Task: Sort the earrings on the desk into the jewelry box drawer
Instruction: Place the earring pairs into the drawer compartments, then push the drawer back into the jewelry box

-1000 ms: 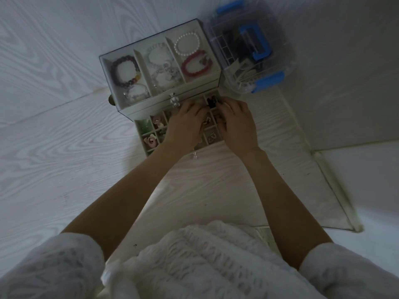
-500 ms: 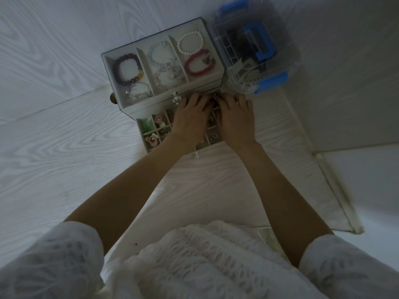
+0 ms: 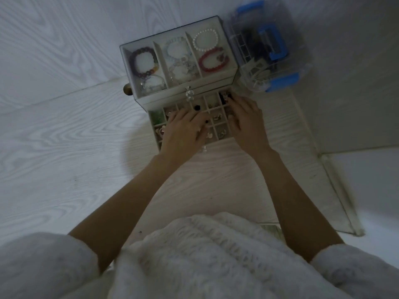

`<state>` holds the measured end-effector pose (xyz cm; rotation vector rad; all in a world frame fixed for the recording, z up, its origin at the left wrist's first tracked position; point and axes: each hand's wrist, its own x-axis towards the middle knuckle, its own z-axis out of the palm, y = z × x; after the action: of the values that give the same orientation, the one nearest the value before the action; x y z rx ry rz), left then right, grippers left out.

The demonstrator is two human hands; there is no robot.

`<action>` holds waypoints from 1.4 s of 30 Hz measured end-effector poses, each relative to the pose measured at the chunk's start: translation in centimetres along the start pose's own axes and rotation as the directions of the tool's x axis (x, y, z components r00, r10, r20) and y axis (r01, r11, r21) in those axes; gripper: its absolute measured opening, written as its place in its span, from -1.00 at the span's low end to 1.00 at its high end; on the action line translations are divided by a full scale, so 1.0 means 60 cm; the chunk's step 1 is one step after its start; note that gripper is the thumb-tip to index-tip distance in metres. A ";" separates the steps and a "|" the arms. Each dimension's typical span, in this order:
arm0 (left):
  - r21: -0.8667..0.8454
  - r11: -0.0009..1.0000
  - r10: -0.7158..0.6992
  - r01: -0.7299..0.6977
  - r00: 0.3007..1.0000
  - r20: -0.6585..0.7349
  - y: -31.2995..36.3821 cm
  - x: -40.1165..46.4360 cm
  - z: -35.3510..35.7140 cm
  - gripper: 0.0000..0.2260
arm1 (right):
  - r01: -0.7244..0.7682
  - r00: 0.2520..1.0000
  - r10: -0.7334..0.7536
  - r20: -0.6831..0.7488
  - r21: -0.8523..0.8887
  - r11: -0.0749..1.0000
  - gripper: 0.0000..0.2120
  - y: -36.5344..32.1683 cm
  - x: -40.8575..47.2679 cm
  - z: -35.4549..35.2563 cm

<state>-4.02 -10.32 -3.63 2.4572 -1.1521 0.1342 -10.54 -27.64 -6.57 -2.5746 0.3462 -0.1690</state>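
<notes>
The jewelry box stands at the back of the pale wood desk, with bracelets under its clear top. Its lower drawer is pulled out toward me, and small earrings lie in several of its square compartments. My left hand lies over the drawer's left and middle cells with its fingers bent down; whether it holds anything is hidden. My right hand rests over the right side. Its straight fingers reach the far right cell, which holds dark pieces, and its thumb is spread apart.
A clear storage bin with blue latches stands right beside the box on its right. A crystal knob sticks out of the upper drawer. The desk's right edge runs diagonally close to my right forearm. My white fuzzy sleeves fill the bottom.
Both hands have drawn back toward me and apart, uncovering the drawer's back middle compartments. The left hand shifted left and its fingers bent down.
</notes>
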 end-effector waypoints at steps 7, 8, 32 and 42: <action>-0.077 0.900 -0.434 0.428 0.897 -0.088 -0.052 -0.136 -0.017 -0.53 | -0.353 0.916 0.391 -0.085 0.287 0.890 -0.86 -0.039 -0.107 -0.006; -0.106 0.877 -0.477 0.468 0.875 -0.083 -0.058 -0.147 -0.016 -0.45 | -0.366 0.918 0.392 -0.051 0.267 0.891 -0.85 -0.044 -0.115 0.003; -0.532 0.479 -0.752 0.699 0.639 0.162 -0.074 -0.121 0.005 -0.70 | -0.442 0.866 0.499 0.040 0.530 0.724 -0.28 -0.101 -0.082 0.044; -0.463 0.535 -0.765 0.707 0.638 0.090 -0.147 -0.047 -0.007 -0.29 | -0.322 0.945 0.320 0.063 0.335 0.885 -0.44 -0.108 0.012 0.068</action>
<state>0.81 -3.14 -6.88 2.2236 0.0289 -0.2219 -7.72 -20.46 -6.63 -2.1383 0.6740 -0.0897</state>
